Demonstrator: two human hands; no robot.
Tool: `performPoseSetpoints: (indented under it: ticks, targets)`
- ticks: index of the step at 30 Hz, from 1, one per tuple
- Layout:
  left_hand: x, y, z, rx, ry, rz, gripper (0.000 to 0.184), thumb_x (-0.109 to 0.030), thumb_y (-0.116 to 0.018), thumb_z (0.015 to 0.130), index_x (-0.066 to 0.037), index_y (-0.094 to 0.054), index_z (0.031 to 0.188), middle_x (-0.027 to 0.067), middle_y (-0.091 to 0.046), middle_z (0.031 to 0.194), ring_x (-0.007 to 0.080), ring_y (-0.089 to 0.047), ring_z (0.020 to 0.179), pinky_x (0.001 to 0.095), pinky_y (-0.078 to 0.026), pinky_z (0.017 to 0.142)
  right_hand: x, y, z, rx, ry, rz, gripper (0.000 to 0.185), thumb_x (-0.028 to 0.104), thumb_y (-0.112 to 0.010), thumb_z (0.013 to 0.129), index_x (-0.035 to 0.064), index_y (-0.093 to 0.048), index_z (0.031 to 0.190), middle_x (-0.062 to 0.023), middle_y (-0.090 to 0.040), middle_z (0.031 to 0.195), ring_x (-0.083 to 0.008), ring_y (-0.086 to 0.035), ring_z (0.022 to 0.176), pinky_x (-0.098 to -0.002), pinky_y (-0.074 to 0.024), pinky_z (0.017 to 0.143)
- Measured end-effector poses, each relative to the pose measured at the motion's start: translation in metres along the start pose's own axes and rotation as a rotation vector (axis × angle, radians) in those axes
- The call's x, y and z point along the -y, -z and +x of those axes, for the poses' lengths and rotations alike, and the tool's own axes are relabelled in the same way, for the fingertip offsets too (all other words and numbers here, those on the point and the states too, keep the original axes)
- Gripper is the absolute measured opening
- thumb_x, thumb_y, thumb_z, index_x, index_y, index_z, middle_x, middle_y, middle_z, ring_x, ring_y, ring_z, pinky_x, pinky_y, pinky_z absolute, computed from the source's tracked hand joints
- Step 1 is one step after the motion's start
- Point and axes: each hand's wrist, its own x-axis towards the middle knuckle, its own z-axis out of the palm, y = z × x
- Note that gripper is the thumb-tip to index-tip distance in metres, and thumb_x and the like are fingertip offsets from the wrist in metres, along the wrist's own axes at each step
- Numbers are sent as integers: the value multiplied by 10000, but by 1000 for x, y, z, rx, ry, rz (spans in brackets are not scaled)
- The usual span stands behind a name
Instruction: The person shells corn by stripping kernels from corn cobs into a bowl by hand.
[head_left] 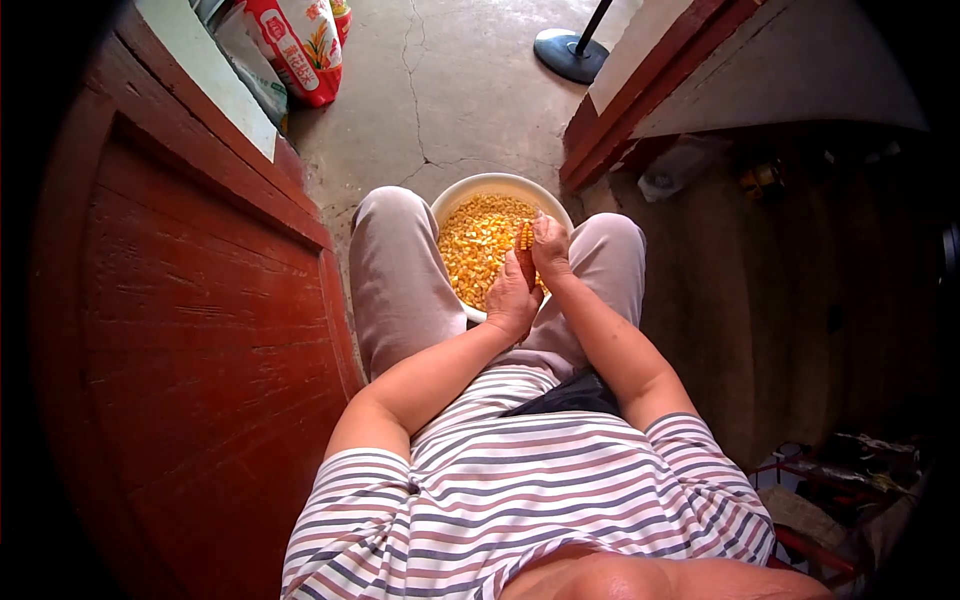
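Between my knees sits a white basin (463,189) holding many loose yellow corn kernels (475,240). Over its right side, my left hand (511,302) is closed around the lower, reddish-brown part of a corn cob (526,262). Higher up, my right hand (550,246) grips the cob's far end, where rows of yellow kernels still show. The fingers partly cover the cob, and its very tip is hidden.
A red wooden door (200,320) stands close on my left. Red and white printed bags (300,55) lean by the wall ahead. A round black stand base (571,56) rests on the cracked concrete floor (460,110). A red door frame (640,85) is at right.
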Motion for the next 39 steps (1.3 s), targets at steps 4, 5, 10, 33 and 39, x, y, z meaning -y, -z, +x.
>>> performPoseSetpoints:
  ticks: [4,5,10,33,39]
  targets:
    - [-2,2,4,35,85,-46,670,-239,-579,751,-11,-256,1291,248,-493,1119,388,-535,961,459,-431,799,-7,2,2,76,-91,210,508,437,-362,906,-18,-583,857,-224,-599,795,-396,-569,809,-435,-425,717]
    - [-2,3,5,27,120,-48,640,-254,-571,753,-51,-274,1282,246,-496,1125,387,-529,979,465,-424,803,-5,3,1,103,-160,356,518,450,-369,903,-20,-581,851,-206,-603,771,-379,-578,794,-424,-428,710]
    - [-9,7,3,35,83,30,660,-264,-577,755,-4,-268,1277,237,-501,1108,385,-531,968,464,-424,799,22,12,-6,134,-132,204,535,483,-383,892,-14,-564,810,-182,-598,747,-362,-581,782,-424,-424,709]
    - [3,0,8,20,56,77,684,-259,-577,747,7,-265,1295,233,-511,1075,377,-539,961,468,-429,807,26,6,-14,135,-63,14,498,479,-466,859,-8,-520,952,-250,-589,847,-402,-575,837,-463,-433,732]
    - [2,6,5,68,141,33,658,-264,-571,746,-27,-281,1286,242,-517,1094,389,-550,925,468,-425,814,7,3,-5,81,140,-86,368,369,-451,888,13,-536,840,-252,-542,690,-413,-563,695,-467,-440,646]
